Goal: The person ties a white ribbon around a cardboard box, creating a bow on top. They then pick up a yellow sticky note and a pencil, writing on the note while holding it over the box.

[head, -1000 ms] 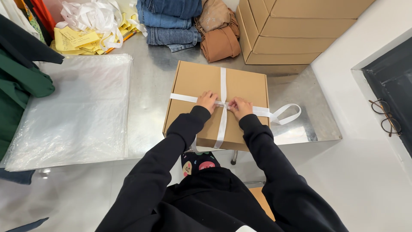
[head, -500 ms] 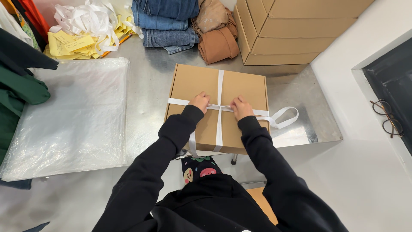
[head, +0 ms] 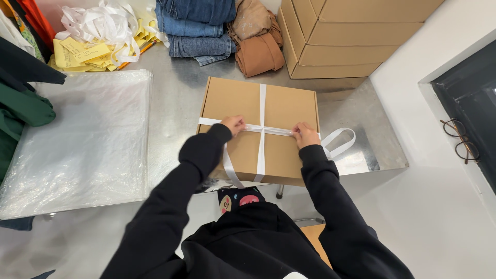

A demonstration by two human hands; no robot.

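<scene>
A clear plastic sheet [head: 82,139] lies flat on the left of the metal worktop [head: 175,98], beside dark green cloth [head: 20,111]. At the back sit yellow papers [head: 82,51], folded jeans [head: 199,26], brown garments [head: 258,39] and stacked cardboard boxes [head: 346,36]. Eyeglasses [head: 460,139] rest on the white ledge [head: 444,181] at right.

Box [head: 283,111]: matt brown cardboard, smooth. Ribbon [head: 262,129]: white, satiny, slight sheen. Table [head: 175,98]: brushed metal, dull gloss, reflective at right edge. Bags [head: 82,139], left: clear plastic, glossy, crinkled. Sleeves [head: 201,155]: matt black knit cloth. Far: denim jeans [head: 199,26], tan cloth [head: 258,36], stacked cardboard cartons [head: 341,36], yellow paper slips [head: 77,51].
</scene>
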